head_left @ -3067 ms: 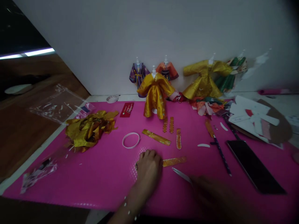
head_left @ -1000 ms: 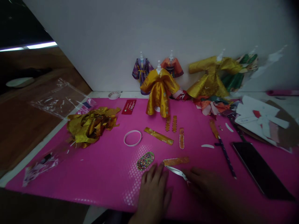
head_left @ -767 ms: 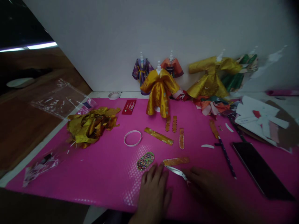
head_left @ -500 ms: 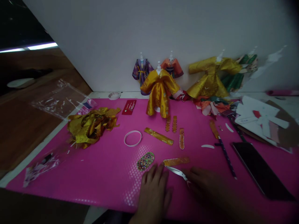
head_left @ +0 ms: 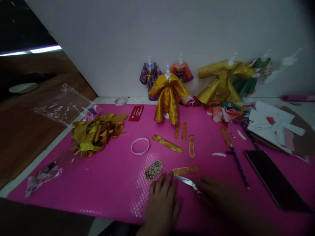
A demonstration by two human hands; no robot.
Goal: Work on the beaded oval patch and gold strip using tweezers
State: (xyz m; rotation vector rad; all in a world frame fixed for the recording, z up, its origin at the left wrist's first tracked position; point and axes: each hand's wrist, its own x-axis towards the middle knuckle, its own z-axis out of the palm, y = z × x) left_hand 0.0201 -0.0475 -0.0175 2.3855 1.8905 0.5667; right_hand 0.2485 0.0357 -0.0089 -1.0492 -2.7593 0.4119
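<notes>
The left hand, which was covering the beaded oval patch seconds ago, is now lying flat, grip open, just near of it. The right hand is pinching white tweezers beside the orange fabric strip on the pink surface; little else is moving.

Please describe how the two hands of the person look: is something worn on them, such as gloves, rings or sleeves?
Both hands are bare. The left hand shows no glove, no ring and no sleeve down to the wrist at the picture's lower edge. The right hand lies in shadow and is dim; no glove shows, and whether it has a ring or a sleeve cannot be told.
</notes>
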